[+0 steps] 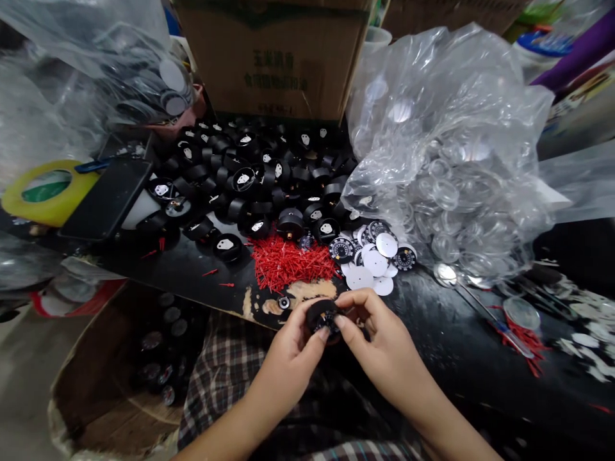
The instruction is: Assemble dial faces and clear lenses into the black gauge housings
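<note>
A cluttered black worktable point(425, 310). On the wearer's side of its red needle heap point(291, 262), the left hand point(292, 351) and right hand point(382, 326) together pinch a round black case point(318, 310); uneven pressure could tilt or scratch its dial point(328, 320).

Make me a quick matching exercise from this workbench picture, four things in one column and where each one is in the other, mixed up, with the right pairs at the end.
Column one
1. Round black case
2. Heap of small red pieces
3. Yellow tape roll
4. Cardboard box

Column two
A. At the left, next to a dark flat slab
B. At the back, behind many other black cases
C. Between the left hand and the right hand
D. Beside a cluster of round discs

Right pairs: 1-C, 2-D, 3-A, 4-B
</note>
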A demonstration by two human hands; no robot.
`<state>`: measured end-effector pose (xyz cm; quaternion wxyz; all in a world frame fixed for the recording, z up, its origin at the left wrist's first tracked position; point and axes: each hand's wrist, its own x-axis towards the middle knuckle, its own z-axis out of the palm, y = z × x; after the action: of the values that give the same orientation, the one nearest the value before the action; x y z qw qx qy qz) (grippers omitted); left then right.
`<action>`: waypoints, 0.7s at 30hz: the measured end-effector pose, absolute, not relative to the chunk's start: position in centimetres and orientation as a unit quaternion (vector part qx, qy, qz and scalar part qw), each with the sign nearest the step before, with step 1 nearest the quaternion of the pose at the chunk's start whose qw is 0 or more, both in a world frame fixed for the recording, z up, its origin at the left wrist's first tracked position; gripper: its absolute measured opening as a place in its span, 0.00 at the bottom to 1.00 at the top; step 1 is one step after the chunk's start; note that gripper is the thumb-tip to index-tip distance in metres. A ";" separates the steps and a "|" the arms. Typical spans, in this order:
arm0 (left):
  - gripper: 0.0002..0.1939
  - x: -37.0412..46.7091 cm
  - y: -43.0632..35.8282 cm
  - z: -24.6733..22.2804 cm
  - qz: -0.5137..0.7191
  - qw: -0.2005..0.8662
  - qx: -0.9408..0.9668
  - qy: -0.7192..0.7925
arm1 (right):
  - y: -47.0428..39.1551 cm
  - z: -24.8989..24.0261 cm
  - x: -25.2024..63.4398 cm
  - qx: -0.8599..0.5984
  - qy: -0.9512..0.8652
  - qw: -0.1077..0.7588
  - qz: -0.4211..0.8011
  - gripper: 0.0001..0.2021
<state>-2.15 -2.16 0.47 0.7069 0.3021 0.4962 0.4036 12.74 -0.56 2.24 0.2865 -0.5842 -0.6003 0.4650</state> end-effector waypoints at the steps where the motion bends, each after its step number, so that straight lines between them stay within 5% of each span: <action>1: 0.13 -2.4 -2.2 0.5 0.398 0.701 0.317 0.500 | -0.7 2.2 12.6 -0.576 -0.609 0.294 0.459 0.05; 6: 0.14 -3.7 -2.0 0.5 0.372 0.684 0.328 0.535 | 0.2 2.5 12.7 -0.537 -0.678 0.282 0.415 0.06; 14: 0.12 -3.8 -1.2 0.3 0.464 0.689 0.173 0.529 | 5.2 1.3 13.5 -0.577 -0.815 0.029 0.040 0.06; 21: 0.13 -2.7 -0.8 0.8 0.516 0.694 0.119 0.488 | 3.9 1.7 12.5 -0.562 -0.817 0.082 0.100 0.07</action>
<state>-2.71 -0.76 0.77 0.6945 0.1194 0.4875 0.5155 12.47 3.94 1.70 0.0815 -0.5615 -0.8174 0.0995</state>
